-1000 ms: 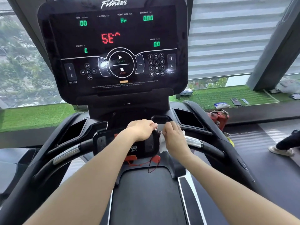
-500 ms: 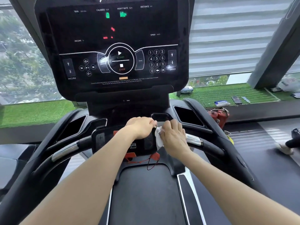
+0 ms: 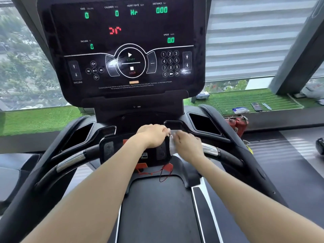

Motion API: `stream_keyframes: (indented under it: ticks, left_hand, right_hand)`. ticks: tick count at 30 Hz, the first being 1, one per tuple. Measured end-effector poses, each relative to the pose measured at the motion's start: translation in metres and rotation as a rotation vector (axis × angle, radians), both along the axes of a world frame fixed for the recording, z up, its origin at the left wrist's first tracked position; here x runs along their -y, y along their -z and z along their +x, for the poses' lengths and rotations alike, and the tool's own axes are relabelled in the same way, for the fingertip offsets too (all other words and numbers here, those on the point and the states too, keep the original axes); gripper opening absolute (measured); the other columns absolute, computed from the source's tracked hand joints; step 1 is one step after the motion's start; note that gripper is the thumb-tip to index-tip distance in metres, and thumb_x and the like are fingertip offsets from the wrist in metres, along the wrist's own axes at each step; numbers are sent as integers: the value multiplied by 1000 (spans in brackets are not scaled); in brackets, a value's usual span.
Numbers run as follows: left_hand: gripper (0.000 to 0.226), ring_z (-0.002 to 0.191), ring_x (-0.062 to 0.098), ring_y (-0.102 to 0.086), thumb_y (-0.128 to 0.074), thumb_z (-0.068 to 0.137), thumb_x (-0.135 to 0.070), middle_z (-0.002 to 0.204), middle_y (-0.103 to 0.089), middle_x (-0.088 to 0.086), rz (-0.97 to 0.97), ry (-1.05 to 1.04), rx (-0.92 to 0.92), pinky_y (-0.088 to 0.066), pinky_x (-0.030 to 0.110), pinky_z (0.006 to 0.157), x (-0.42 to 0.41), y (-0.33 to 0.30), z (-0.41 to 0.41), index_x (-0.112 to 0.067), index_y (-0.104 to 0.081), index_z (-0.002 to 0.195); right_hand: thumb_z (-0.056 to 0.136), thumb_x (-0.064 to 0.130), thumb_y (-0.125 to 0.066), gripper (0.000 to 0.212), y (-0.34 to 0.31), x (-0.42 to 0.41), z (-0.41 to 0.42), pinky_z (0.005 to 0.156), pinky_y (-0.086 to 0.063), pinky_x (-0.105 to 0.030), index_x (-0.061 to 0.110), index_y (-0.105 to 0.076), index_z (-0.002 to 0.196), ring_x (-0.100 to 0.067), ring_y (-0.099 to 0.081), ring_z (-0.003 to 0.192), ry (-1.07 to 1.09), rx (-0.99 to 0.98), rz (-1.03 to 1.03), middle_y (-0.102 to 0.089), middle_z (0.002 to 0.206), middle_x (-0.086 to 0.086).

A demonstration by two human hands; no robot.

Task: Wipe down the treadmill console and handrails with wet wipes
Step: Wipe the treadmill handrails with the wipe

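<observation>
Wipe [image 3: 172,143] held bunched under blurred right hand [image 3: 188,146], pressed against right edge of control pad [image 3: 140,151], below console [image 3: 121,50]. Right fingers seemingly curled on wipe; exact grip obscured by blur. Left hand [image 3: 152,135] curled over pad's top edge, likely as brace while edge is scrubbed. Handrails [image 3: 70,161] flank pad, untouched. Wipe pack [image 3: 240,110] left on turf ledge, right of console.

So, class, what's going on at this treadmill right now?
A person is cleaning the treadmill. The right hand holds a white wet wipe against the right end of the small control panel between the handrails. The left hand rests curled over the top of that panel. The big console above is lit and shows zeros.
</observation>
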State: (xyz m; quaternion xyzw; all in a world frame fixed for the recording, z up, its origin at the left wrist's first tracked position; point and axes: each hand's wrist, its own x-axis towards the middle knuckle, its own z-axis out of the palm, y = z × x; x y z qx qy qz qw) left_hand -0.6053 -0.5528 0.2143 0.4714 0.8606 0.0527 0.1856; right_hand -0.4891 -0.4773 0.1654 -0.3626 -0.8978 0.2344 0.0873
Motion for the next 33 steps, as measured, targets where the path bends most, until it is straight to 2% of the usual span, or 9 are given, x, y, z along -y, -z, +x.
stream_keyframes:
  ticks: [3,8,12,14,17,20,23,27,33]
  left_hand:
    - [44,122,22,-48,-21,103,-38,130,-58,-2,-1,-2,2,-32,32,99,1,-1,2,-27,-57,126]
    - [44,117,22,-50,-20,102,-35,124,-60,-3,-4,13,-8,-34,34,98,1,1,0,-27,-60,117]
    - [45,118,24,-48,-19,103,-34,125,-60,-1,5,14,-9,-34,35,100,2,1,2,-24,-60,118]
    - [45,117,24,-48,-19,103,-33,125,-59,0,3,11,-10,-33,33,97,1,0,2,-24,-59,119]
    - [45,121,23,-47,-19,103,-36,129,-58,0,11,-5,-11,-31,32,98,2,-2,4,-24,-57,125]
    - [42,128,23,-42,-20,104,-31,139,-50,-1,-6,3,-14,-28,32,103,4,-5,7,-24,-50,134]
    - [42,125,23,-43,-19,103,-30,136,-52,-3,-14,27,-13,-27,32,103,3,-4,4,-27,-54,128]
    - [46,125,23,-42,-17,103,-35,135,-53,-3,-18,29,-11,-26,34,104,2,0,3,-25,-57,125]
    - [45,127,24,-42,-17,103,-32,137,-51,-2,-33,31,-30,-25,34,106,2,-4,6,-26,-54,129]
  right_hand:
    - [103,34,-24,38,4,7,2,83,-33,-35,17,-58,103,-24,-55,106,-63,-53,175,-63,112,0]
    - [103,28,-27,33,11,-15,22,68,-30,-37,12,-54,92,-36,-58,93,-37,-65,126,-65,97,-13]
    - [101,17,-26,33,10,-30,32,83,-41,-42,3,-56,104,-39,-55,105,206,47,7,-60,113,-21]
    - [100,16,-27,32,5,-16,19,82,-42,-41,6,-57,101,-38,-57,103,174,24,14,-62,111,-18]
    - [98,17,-29,28,1,14,-7,73,-36,-36,17,-49,78,-33,-58,93,61,-48,147,-66,98,-9]
    - [101,23,-28,29,5,9,3,72,-34,-35,14,-52,85,-29,-58,94,4,-61,189,-64,96,-5]
    - [102,24,-25,34,16,-16,24,76,-39,-41,11,-54,91,-36,-58,96,96,-43,56,-64,100,-12]
    - [101,26,-23,41,20,-40,37,87,-38,-42,7,-59,104,-38,-53,110,288,56,-113,-59,119,-17]
    - [99,36,-22,41,9,17,-6,96,-30,-37,27,-62,102,-23,-50,108,88,-82,73,-61,111,3]
